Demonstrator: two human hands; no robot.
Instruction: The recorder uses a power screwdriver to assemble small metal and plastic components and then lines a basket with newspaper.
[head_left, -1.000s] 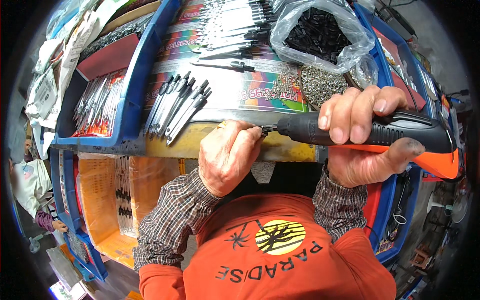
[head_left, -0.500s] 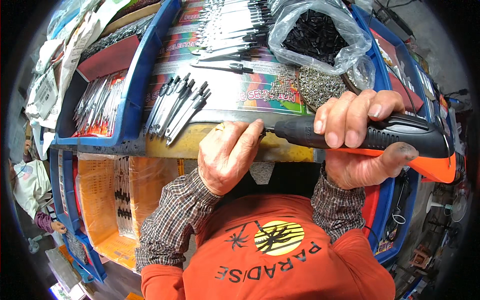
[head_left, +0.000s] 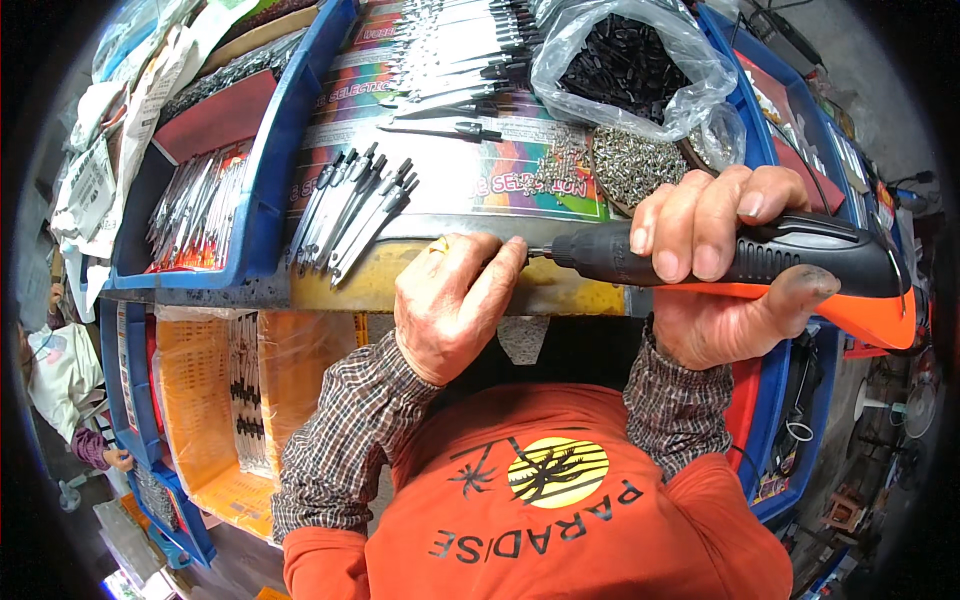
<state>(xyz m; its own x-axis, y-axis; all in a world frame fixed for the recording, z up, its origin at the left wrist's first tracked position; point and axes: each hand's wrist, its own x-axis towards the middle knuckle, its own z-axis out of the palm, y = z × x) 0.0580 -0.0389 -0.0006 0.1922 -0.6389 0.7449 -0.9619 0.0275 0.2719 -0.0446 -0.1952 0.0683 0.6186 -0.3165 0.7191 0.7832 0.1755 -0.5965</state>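
My right hand [head_left: 685, 225] wraps round a black and orange electric screwdriver [head_left: 815, 262], which lies level and points left. Its metal bit [head_left: 540, 252] reaches the fingertips of my left hand [head_left: 448, 305]. The left thumb and fingers are pinched together at the bit's end, and whatever sits between them is hidden. Just left of that hand, a small bunch of pens [head_left: 352, 215] with black tops and pale barrels rests on the bench's near edge. A single pen [head_left: 440, 129] lies crosswise behind the bunch.
Many pens [head_left: 455, 50] are heaped at the back. A clear plastic bag [head_left: 690, 105] holds black parts, with small metal pieces [head_left: 635, 165] before it. Blue bins [head_left: 262, 190] flank the bench. Below left stands an orange crate [head_left: 205, 400]; another person's hand [head_left: 118, 460] shows beyond.
The screwdriver's nose has shifted slightly right, so a little more of the bit shows beside my left fingertips. Both hands keep the same grip.
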